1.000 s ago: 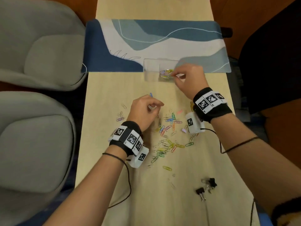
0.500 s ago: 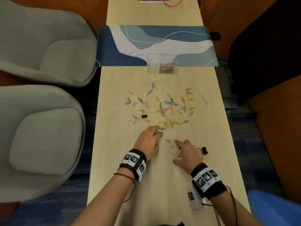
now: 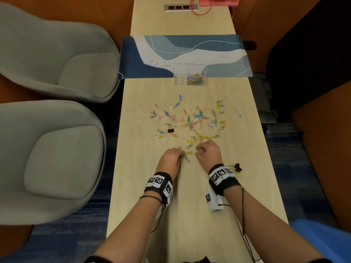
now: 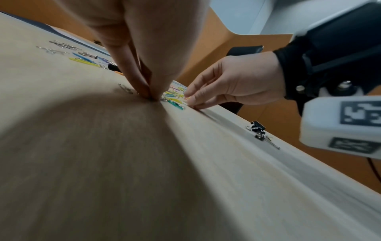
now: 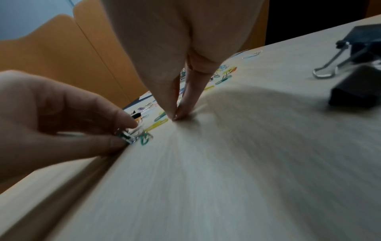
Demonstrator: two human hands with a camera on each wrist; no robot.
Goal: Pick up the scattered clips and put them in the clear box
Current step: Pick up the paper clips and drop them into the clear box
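Several coloured and silver paper clips (image 3: 191,122) lie scattered across the middle of the pale wooden table (image 3: 190,215). The clear box (image 3: 180,76) stands at the mat's near edge, with a heap of clips (image 3: 196,79) inside it. My left hand (image 3: 180,151) is at the near edge of the scatter and pinches a few silver and green clips (image 5: 128,136) between thumb and fingers. My right hand (image 3: 198,151) is close beside it, with thumb and forefinger (image 5: 175,116) pinched on a small clip against the table. A yellow clip (image 3: 189,153) and a green clip (image 3: 187,158) lie between the hands.
A blue and white mat (image 3: 190,52) crosses the table behind the box. Black binder clips (image 3: 236,168) lie right of my right wrist, and another (image 3: 171,130) sits among the scatter. Two grey chairs (image 3: 57,54) stand along the left. A socket strip (image 3: 181,7) is at the far end.
My right hand has come back from the box to the near edge of the scatter. The left hand has drawn back too. Both now pinch at clips instead of lying spread.
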